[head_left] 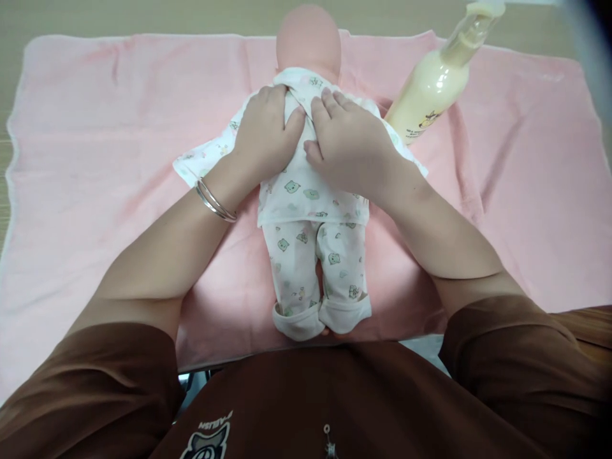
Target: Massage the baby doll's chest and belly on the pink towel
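A baby doll [308,38] lies face down with its head away from me, dressed in a white printed top [310,197] and matching trousers [342,255] with turned-up cuffs. My left hand [268,131] rests flat on the left side of its upper back, thumb pointing inward. On the right side of the back lies my right hand [351,137], fingers stretched toward the doll's neck. Both palms press on the cloth, and a fold of the top shows between them. Neither hand grips anything. The doll's face and arms are hidden.
A pink blanket [119,127] is spread under the doll over a pale wooden table [191,16]. To the right of the doll, a pale yellow pump bottle [430,86] lies tilted on the blanket. A silver bracelet [215,204] circles my left wrist.
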### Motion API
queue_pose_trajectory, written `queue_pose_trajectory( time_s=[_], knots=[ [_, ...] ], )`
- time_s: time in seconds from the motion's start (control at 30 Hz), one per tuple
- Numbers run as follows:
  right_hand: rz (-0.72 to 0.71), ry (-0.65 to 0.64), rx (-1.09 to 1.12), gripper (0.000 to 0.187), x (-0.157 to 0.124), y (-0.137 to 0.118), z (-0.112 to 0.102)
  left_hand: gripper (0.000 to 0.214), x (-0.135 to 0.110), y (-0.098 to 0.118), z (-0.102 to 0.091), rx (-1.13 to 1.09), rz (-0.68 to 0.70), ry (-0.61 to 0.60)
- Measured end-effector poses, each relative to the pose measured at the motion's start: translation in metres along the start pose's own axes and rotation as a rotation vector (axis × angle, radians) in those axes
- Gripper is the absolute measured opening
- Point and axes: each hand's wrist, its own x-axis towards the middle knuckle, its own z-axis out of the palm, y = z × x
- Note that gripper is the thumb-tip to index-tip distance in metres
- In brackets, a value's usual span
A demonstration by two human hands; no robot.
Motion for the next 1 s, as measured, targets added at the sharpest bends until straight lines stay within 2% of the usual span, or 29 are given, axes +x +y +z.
queue_pose_trajectory(
  time_s=[0.07,0.17,0.27,0.3,0.4,0.5,0.6,0.67,0.73,0.77,0.87,1.0],
  knots=[
    [0.038,0.055,0.080,0.046,0.005,0.004,0.007,0.026,-0.002,0.001,0.001,0.025,0.016,0.008],
    [0.106,0.095,0.179,0.039,0.016,0.017,0.018,0.036,-0.010,0.013,-0.004,0.145,0.067,0.001],
    [0.172,0.095,0.236,0.047,0.024,0.029,0.022,0.019,-0.018,0.029,-0.013,0.313,0.135,-0.023],
    [0.189,0.082,0.235,0.051,0.025,0.031,0.022,0.011,-0.019,0.032,-0.015,0.321,0.154,-0.025],
    [0.199,0.028,0.176,0.054,0.020,0.027,0.015,0.031,-0.015,0.033,-0.018,0.162,0.152,0.010],
    [0.133,0.017,0.049,0.048,0.008,0.010,0.003,0.036,-0.006,0.023,-0.015,0.022,0.101,0.058],
    [0.061,0.026,-0.091,0.044,-0.002,-0.003,-0.006,0.035,0.001,0.011,-0.007,0.002,0.055,0.049],
    [0.037,0.028,-0.090,0.043,-0.001,-0.003,-0.006,0.026,0.002,0.007,-0.002,-0.007,0.023,0.049],
    [0.026,0.029,-0.049,0.043,0.005,0.005,-0.003,0.011,0.000,0.007,0.003,0.014,0.013,0.054],
    [0.032,0.030,-0.030,0.043,0.009,0.011,0.000,0.011,-0.003,0.009,0.004,0.034,0.022,0.050],
    [0.093,0.017,0.015,0.053,0.020,0.025,0.008,0.026,-0.012,0.020,0.001,0.124,0.068,0.048],
    [0.137,0.018,0.085,0.058,0.024,0.031,0.012,0.017,-0.019,0.036,-0.009,0.266,0.159,0.017]
  ],
)
